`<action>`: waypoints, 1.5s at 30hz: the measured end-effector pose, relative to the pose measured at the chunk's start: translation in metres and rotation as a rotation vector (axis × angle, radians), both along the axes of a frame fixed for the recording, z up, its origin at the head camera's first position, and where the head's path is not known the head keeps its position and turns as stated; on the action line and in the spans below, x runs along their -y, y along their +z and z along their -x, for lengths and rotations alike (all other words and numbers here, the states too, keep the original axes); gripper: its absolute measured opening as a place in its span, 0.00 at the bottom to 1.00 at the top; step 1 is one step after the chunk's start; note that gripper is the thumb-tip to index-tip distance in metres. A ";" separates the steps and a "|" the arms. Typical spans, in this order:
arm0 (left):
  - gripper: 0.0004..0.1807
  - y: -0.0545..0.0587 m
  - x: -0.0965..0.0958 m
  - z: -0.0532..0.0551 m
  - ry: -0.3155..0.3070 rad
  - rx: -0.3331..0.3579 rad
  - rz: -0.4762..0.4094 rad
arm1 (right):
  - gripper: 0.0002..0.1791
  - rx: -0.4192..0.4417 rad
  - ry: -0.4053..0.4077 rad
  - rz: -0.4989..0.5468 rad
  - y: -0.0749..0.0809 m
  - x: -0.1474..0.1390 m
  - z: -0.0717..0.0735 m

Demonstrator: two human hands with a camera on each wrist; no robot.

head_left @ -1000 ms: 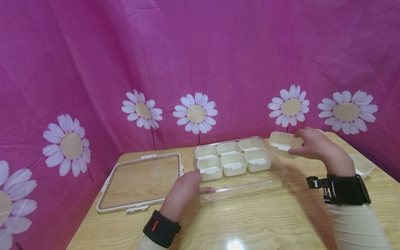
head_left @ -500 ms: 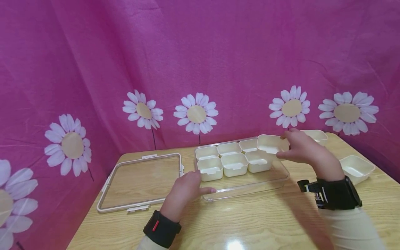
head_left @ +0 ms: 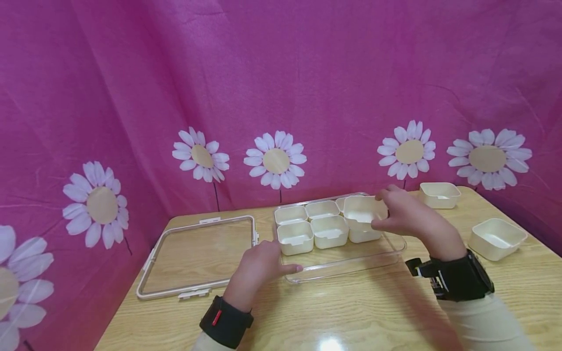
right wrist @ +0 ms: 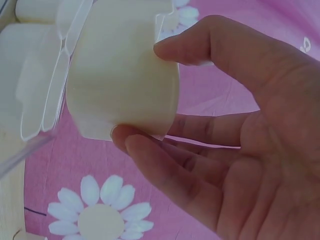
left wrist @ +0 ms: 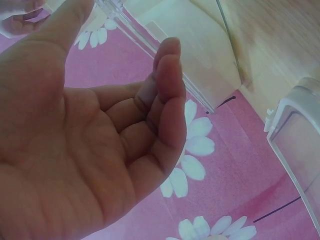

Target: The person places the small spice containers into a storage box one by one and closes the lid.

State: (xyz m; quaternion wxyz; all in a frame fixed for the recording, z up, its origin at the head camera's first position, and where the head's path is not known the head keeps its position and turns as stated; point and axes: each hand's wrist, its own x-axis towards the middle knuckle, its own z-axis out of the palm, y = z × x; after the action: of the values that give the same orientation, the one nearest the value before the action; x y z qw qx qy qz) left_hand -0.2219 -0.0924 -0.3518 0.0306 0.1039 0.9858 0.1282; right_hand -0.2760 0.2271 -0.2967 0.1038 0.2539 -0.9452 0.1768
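My right hand grips a small cream bin by its right end, thumb on the near side and fingers behind. It is held over the right part of a clear tray, above other bins there, partly covering them. In the right wrist view the held bin sits between thumb and fingertips, beside the other bins. My left hand holds the tray's near left corner, thumb along the front rim. The left wrist view shows its curled fingers against the clear wall. Several cream bins stand in two rows inside.
A clear lid with a white frame and clips lies to the left on the wooden table. Two more cream bins stand at the right, one farther back and one nearer. A pink flowered cloth hangs behind.
My right hand has carried the cream bin leftward, from beyond the tray's right edge to above the bins in it. The left hand has stayed at the tray's corner.
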 end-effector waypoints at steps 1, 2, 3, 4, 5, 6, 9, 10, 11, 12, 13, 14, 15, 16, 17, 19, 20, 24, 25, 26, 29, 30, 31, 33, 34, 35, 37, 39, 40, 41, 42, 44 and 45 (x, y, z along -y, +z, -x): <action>0.34 0.000 0.000 0.000 -0.002 -0.002 0.005 | 0.33 0.003 0.005 0.001 0.000 0.002 0.000; 0.34 0.000 0.001 0.001 -0.003 -0.004 0.007 | 0.33 0.005 0.010 0.002 -0.001 0.004 -0.001; 0.33 -0.001 0.001 0.001 -0.005 -0.006 0.011 | 0.33 0.008 0.013 0.002 -0.002 0.006 -0.001; 0.33 -0.001 0.001 0.001 -0.004 -0.006 0.017 | 0.33 0.014 0.016 0.004 -0.002 0.008 -0.002; 0.33 -0.001 0.001 0.002 -0.003 -0.006 0.023 | 0.33 0.025 0.019 0.010 -0.002 0.011 -0.003; 0.33 -0.001 0.001 0.003 -0.002 -0.007 0.030 | 0.32 0.030 0.024 0.014 -0.003 0.013 -0.004; 0.34 -0.002 0.002 0.004 -0.002 -0.013 0.045 | 0.31 0.022 0.041 0.024 -0.004 0.019 -0.007; 0.34 -0.002 0.002 0.005 -0.002 -0.015 0.050 | 0.30 0.018 0.047 0.026 -0.005 0.021 -0.007; 0.33 -0.002 0.002 0.005 -0.003 -0.020 0.053 | 0.29 0.010 0.054 0.026 -0.006 0.022 -0.007; 0.33 -0.002 0.002 0.005 -0.005 -0.024 0.055 | 0.29 0.003 0.059 0.024 -0.006 0.024 -0.007; 0.32 -0.002 0.002 0.005 -0.007 -0.028 0.056 | 0.29 -0.003 0.064 0.022 -0.007 0.026 -0.007; 0.32 -0.002 0.002 0.005 -0.007 -0.031 0.057 | 0.28 -0.006 0.069 0.022 -0.008 0.028 -0.008; 0.32 -0.001 0.003 0.005 -0.006 -0.035 0.058 | 0.28 -0.011 0.072 0.020 -0.009 0.030 -0.008; 0.32 -0.001 0.003 0.005 -0.005 -0.037 0.061 | 0.28 -0.016 0.076 0.019 -0.010 0.031 -0.008; 0.32 -0.001 0.003 0.005 -0.003 -0.040 0.062 | 0.28 -0.022 0.081 0.017 -0.011 0.033 -0.008; 0.33 -0.001 0.003 0.005 0.002 -0.042 0.062 | 0.27 -0.026 0.089 0.015 -0.011 0.037 -0.008; 0.33 0.000 0.003 0.005 0.004 -0.044 0.065 | 0.27 -0.026 0.093 0.015 -0.012 0.039 -0.008; 0.33 0.001 0.003 0.005 0.007 -0.043 0.062 | 0.25 -0.046 0.108 0.012 -0.014 0.045 -0.009; 0.32 0.001 0.003 0.005 0.007 -0.042 0.060 | 0.25 -0.056 0.110 0.009 -0.015 0.047 -0.009; 0.32 0.002 0.003 0.004 0.008 -0.042 0.061 | 0.24 -0.069 0.113 0.007 -0.015 0.048 -0.009; 0.32 0.003 0.002 0.004 0.007 -0.042 0.055 | 0.23 -0.114 0.125 -0.001 -0.018 0.051 -0.009; 0.32 0.003 0.002 0.003 0.007 -0.044 0.054 | 0.22 -0.126 0.128 -0.003 -0.019 0.052 -0.009; 0.31 0.003 0.002 0.003 0.006 -0.044 0.051 | 0.22 -0.129 0.126 -0.007 -0.020 0.053 -0.009; 0.31 0.002 0.002 0.002 0.003 -0.045 0.051 | 0.22 -0.138 0.126 -0.018 -0.022 0.055 -0.009; 0.31 0.002 0.002 0.002 0.002 -0.045 0.050 | 0.22 -0.138 0.124 -0.023 -0.023 0.056 -0.010; 0.31 0.002 0.003 0.002 0.000 -0.047 0.053 | 0.23 -0.137 0.125 -0.028 -0.024 0.057 -0.010; 0.31 0.001 0.003 0.002 -0.003 -0.045 0.051 | 0.23 -0.123 0.129 -0.029 -0.026 0.060 -0.011; 0.31 0.000 0.003 0.003 -0.007 -0.045 0.052 | 0.23 -0.114 0.139 -0.024 -0.027 0.061 -0.012; 0.31 0.000 0.003 0.003 -0.009 -0.045 0.051 | 0.23 -0.108 0.143 -0.020 -0.027 0.062 -0.012; 0.31 0.000 0.004 0.003 -0.012 -0.044 0.051 | 0.23 -0.105 0.148 -0.018 -0.028 0.063 -0.012; 0.31 0.000 0.004 0.003 -0.014 -0.042 0.049 | 0.23 -0.100 0.151 -0.015 -0.028 0.064 -0.013; 0.31 0.000 0.004 0.003 -0.017 -0.036 0.046 | 0.22 -0.094 0.151 -0.015 -0.029 0.065 -0.014; 0.30 0.001 0.004 0.003 -0.020 -0.034 0.045 | 0.22 -0.090 0.154 -0.012 -0.029 0.066 -0.014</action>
State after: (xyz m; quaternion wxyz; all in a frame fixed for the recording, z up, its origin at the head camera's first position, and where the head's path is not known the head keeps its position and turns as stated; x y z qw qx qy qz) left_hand -0.2247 -0.0964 -0.3511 0.0175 0.1150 0.9878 0.1039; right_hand -0.2618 0.1614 -0.3255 0.1305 0.3343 -0.9183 0.1669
